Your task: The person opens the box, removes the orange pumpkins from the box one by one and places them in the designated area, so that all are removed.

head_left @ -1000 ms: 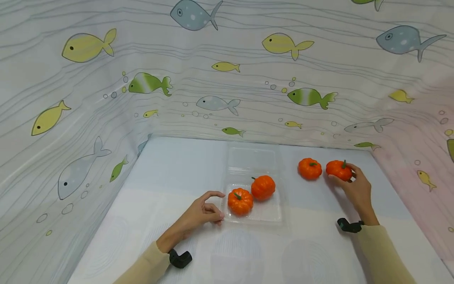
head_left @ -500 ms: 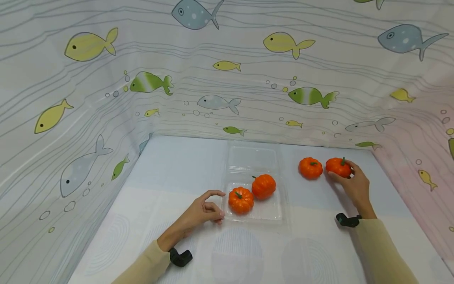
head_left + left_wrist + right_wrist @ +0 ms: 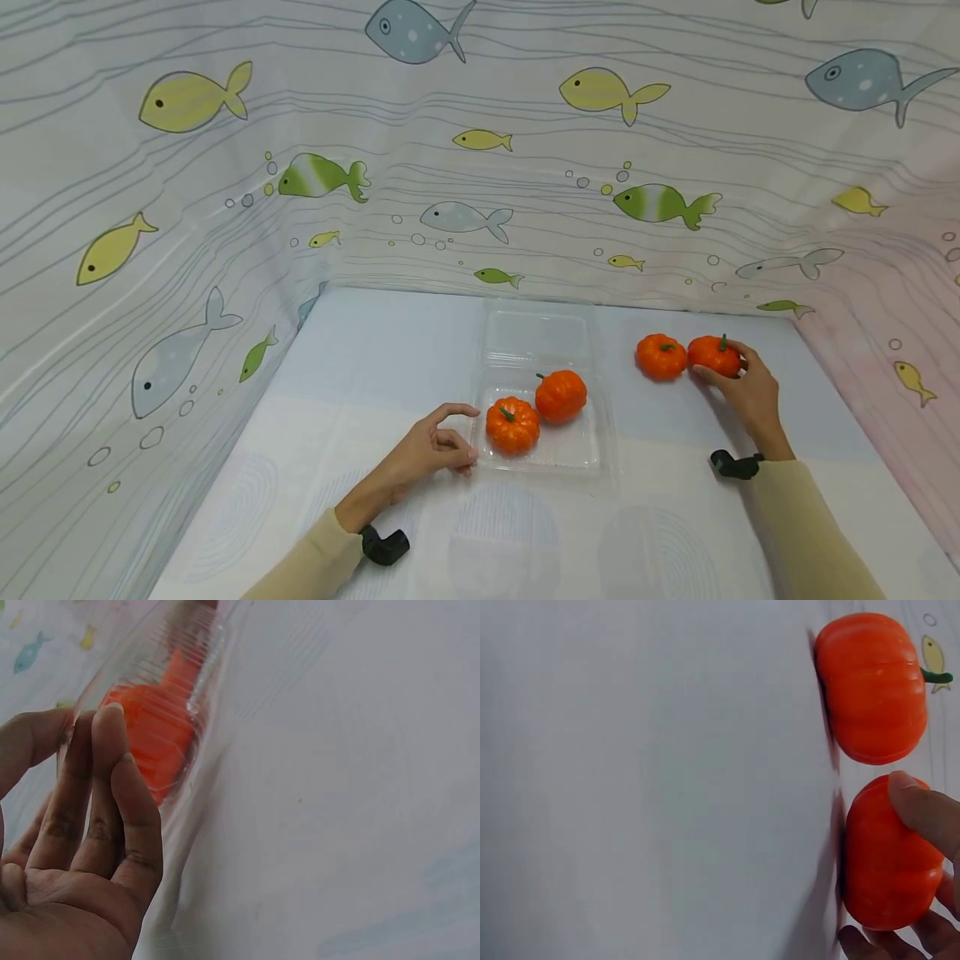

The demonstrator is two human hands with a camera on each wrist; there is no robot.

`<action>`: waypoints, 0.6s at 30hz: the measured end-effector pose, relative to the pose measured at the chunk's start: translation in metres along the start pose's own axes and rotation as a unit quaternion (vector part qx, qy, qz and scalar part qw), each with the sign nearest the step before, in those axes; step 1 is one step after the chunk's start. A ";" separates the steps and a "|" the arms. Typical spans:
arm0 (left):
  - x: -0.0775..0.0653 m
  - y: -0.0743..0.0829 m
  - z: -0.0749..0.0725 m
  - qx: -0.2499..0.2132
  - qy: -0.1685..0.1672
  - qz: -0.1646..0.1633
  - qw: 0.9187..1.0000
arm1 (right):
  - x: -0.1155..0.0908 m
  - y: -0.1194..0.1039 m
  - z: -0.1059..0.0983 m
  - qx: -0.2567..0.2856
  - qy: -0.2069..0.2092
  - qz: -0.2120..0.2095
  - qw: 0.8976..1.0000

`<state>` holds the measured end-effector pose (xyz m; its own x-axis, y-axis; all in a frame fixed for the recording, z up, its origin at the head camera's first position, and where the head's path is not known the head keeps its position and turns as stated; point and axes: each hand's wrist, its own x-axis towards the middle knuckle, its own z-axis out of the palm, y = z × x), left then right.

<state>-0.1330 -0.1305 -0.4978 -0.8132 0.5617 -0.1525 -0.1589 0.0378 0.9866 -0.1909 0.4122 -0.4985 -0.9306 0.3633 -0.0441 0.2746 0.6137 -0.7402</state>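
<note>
In the head view a clear plastic clamshell container (image 3: pixel 562 457) lies with its lid folded back. Two orange toy pumpkins sit in its near half: a left pumpkin (image 3: pixel 513 426) and a right pumpkin (image 3: pixel 561 397). My left hand (image 3: pixel 431 450) holds the container's left rim with bent fingers, also seen in the left wrist view (image 3: pixel 82 847). Farther right, my right hand (image 3: pixel 752 396) grips a pumpkin (image 3: pixel 712 357) between thumb and fingers, and its green stem points up. Just left of it stands another pumpkin (image 3: pixel 661 357), with a small gap in the right wrist view.
A white patterned cloth covers the table (image 3: pixel 360 350). Fish-printed curtain (image 3: pixel 465 183) encloses the back and both sides. The container's flat lid (image 3: pixel 537 332) extends toward the back wall. A black wrist camera (image 3: pixel 385 547) sits on the left wrist, another (image 3: pixel 735 465) on the right.
My right hand has shifted slightly left with its pumpkin, narrowing the gap to the neighbouring one. The left hand stays at the container's rim. The head view has turned slightly.
</note>
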 end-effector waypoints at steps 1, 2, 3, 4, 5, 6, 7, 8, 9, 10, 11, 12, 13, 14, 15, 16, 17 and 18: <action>0.000 0.000 0.000 -0.001 0.000 0.001 1.000 | 0.000 0.000 0.000 -0.001 -0.002 -0.002 1.000; 0.000 0.000 0.000 -0.002 -0.001 0.001 1.000 | 0.000 -0.001 0.000 -0.002 -0.004 -0.003 1.000; 0.000 0.000 0.000 -0.002 -0.002 0.002 1.000 | 0.000 -0.001 0.000 -0.004 -0.006 -0.005 1.000; 0.000 0.000 0.000 -0.004 -0.003 0.002 1.000 | 0.000 -0.002 0.000 -0.005 -0.008 -0.007 1.000; -0.001 0.001 0.000 -0.005 -0.004 0.001 1.000 | 0.000 -0.003 -0.001 -0.007 -0.010 -0.009 1.000; -0.001 0.001 0.000 -0.005 -0.005 0.001 1.000 | -0.001 -0.004 -0.001 -0.009 -0.012 -0.012 1.000; -0.001 0.001 0.000 -0.006 -0.005 0.001 1.000 | -0.001 -0.004 -0.001 -0.009 -0.013 -0.015 1.000; -0.001 0.001 0.000 -0.006 -0.006 0.001 1.000 | -0.002 -0.005 -0.002 -0.010 -0.014 -0.017 1.000; -0.001 0.001 0.000 -0.005 -0.006 0.001 1.000 | -0.002 -0.006 -0.002 -0.010 -0.014 -0.020 1.000; -0.002 0.001 0.000 -0.005 -0.007 0.001 1.000 | -0.003 -0.007 -0.003 -0.010 -0.013 -0.023 1.000; -0.002 0.001 0.000 -0.005 -0.007 0.001 1.000 | -0.004 -0.008 -0.004 -0.009 -0.012 -0.027 1.000; -0.002 0.001 0.000 -0.005 -0.007 0.001 1.000 | -0.005 -0.009 -0.004 -0.011 -0.007 -0.031 0.999; -0.002 0.001 0.000 -0.004 -0.008 0.001 1.000 | -0.005 -0.011 -0.005 -0.011 -0.001 -0.039 0.999; -0.002 0.001 0.000 -0.003 -0.008 0.002 1.000 | -0.006 -0.013 -0.005 -0.013 0.008 -0.046 0.999; -0.002 0.001 0.000 -0.003 -0.008 0.002 1.000 | -0.007 -0.015 -0.006 -0.019 0.020 -0.056 0.998; -0.002 0.001 0.000 -0.003 -0.008 0.003 1.000 | -0.008 -0.018 -0.006 -0.024 0.033 -0.065 0.997; -0.002 0.002 0.000 -0.003 -0.007 0.003 1.000 | -0.010 -0.020 -0.007 -0.030 0.047 -0.073 0.996; -0.002 0.002 0.000 -0.002 -0.007 0.004 1.000 | -0.011 -0.023 -0.008 -0.036 0.060 -0.081 0.994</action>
<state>-0.1317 -0.1316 -0.4958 -0.8069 0.5728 -0.1444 -0.1552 0.0303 0.9874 -0.1850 0.3998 -0.4760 -0.9300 0.3330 0.1557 0.1434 0.7185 -0.6805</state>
